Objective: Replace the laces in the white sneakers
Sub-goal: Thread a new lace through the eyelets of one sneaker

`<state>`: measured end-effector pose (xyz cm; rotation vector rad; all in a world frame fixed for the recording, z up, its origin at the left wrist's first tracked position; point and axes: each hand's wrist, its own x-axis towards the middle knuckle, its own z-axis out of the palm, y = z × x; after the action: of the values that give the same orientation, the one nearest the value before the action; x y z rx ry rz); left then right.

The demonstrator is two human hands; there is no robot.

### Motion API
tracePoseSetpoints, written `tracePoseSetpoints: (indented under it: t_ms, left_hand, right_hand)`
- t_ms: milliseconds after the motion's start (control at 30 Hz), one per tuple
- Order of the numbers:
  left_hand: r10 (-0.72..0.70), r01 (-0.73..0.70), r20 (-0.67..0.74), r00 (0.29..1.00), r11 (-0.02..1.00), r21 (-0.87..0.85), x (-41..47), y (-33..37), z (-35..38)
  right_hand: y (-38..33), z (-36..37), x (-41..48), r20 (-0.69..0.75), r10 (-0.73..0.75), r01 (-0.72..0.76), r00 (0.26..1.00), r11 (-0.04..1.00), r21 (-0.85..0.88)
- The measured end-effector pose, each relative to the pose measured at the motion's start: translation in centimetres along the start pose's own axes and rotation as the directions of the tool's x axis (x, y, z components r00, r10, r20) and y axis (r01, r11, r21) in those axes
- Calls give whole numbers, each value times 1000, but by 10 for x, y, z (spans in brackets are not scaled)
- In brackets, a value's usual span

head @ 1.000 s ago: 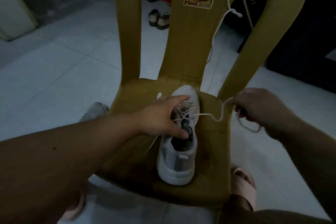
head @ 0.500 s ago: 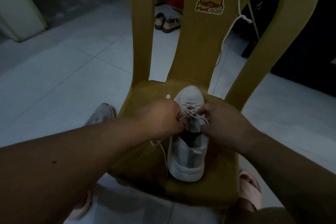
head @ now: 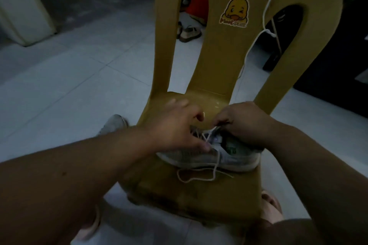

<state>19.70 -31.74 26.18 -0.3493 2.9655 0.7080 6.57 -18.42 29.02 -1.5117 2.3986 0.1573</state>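
Head view: I saw the white sneaker (head: 201, 158) sideways on the chair (head: 199, 191).
Left hand (head: 175, 127): fingers spread over its toe.
Right hand (head: 245, 123): pinching the lace (head: 216, 162) by the tongue.

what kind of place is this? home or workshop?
Most likely a home, dimly lit. A yellow plastic chair with a duck sticker serves as the work surface on a pale tiled floor, and sandals sit on the floor behind it.
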Motion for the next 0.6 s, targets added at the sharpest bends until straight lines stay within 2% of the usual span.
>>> tracePoseSetpoints:
  t_ms: [33, 133, 233, 267, 333, 367, 467, 533, 600]
  left_hand:
    - [7, -8, 58, 998, 1000, 21, -1, -6, -1]
    - [4, 11, 255, 967, 998, -58, -10, -17, 8]
    - [-11, 36, 226, 974, 994, -106, -22, -21, 24]
    - [-30, 53, 200, 979, 993, -108, -25, -21, 28]
    - [-83, 97, 163, 983, 992, -81, -31, -21, 34]
    - [-97, 109, 145, 985, 991, -76, -33, -21, 37]
    - [-95, 101, 62, 994, 989, -107, -38, -21, 45]
    - [-112, 113, 19, 994, 988, -107, -39, -21, 49]
    - [-125, 123, -12, 992, 986, -111, -40, -22, 52]
  right_hand:
    - [-3, 0, 2, 0, -4, 4, 1000, 999, -33]
    - [-13, 2, 12, -42, 2, -5, 999, 996, -89]
    - [-22, 9, 15, -139, -1, -17, 990, 992, -124]
    - [-23, 10, 13, -209, -3, -16, 978, 996, -89]
    - [-27, 9, 7, -315, 90, -68, 945, 994, 82]
    - [-28, 7, 5, -288, 154, -118, 945, 983, 140]
    - [-39, 6, 4, -29, 261, -260, 965, 965, 39]
    - [-47, 9, 9, 62, 330, -334, 942, 941, 61]
    - [-58, 9, 14, 135, 376, -394, 917, 905, 158]
